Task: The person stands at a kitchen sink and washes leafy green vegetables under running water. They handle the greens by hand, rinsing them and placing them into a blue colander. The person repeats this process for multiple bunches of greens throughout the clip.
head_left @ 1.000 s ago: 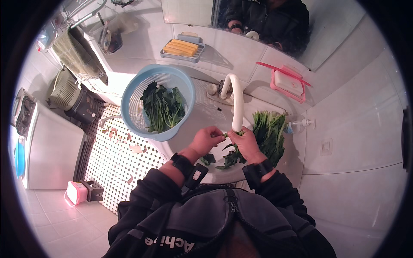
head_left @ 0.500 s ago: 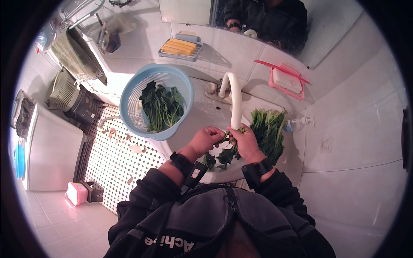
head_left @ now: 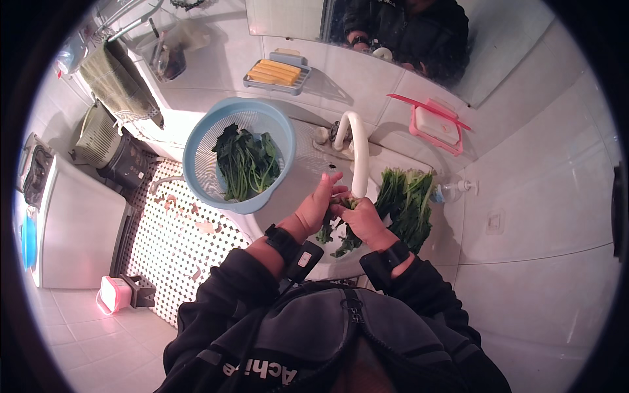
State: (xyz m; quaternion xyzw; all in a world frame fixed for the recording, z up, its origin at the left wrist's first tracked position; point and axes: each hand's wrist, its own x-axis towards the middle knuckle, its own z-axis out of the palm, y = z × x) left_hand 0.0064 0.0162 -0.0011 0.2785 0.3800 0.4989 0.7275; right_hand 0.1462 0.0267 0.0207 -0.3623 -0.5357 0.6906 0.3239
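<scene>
Under the white curved tap hose (head_left: pixel 358 154), both hands work close together over the white sink (head_left: pixel 278 221). My right hand (head_left: pixel 365 221) is closed, pinching the stem ends of some leafy greens (head_left: pixel 347 243) whose dark leaves hang below. My left hand (head_left: pixel 318 204) curls round the same greens, its thumb side raised; part of its grip is hidden. A larger bunch of leafy greens (head_left: pixel 406 206) lies on the sink's right side. To the left, a blue colander (head_left: pixel 194 160) holds more dark green leaves and stems (head_left: pixel 246 164).
A wall soap dish with yellow bars (head_left: pixel 274 72) and a pink soap box (head_left: pixel 436 124) hang behind the sink. A pump bottle (head_left: pixel 452 188) stands at the right. On the left are a white appliance (head_left: pixel 82 226), a pink-lidded tub (head_left: pixel 114 293) and a patterned floor mat (head_left: pixel 173 252).
My left hand has turned and risen slightly, from a pinch to a looser curl with its thumb side up. My right hand has dropped a little and rolled inward. The greens between them have shifted.
</scene>
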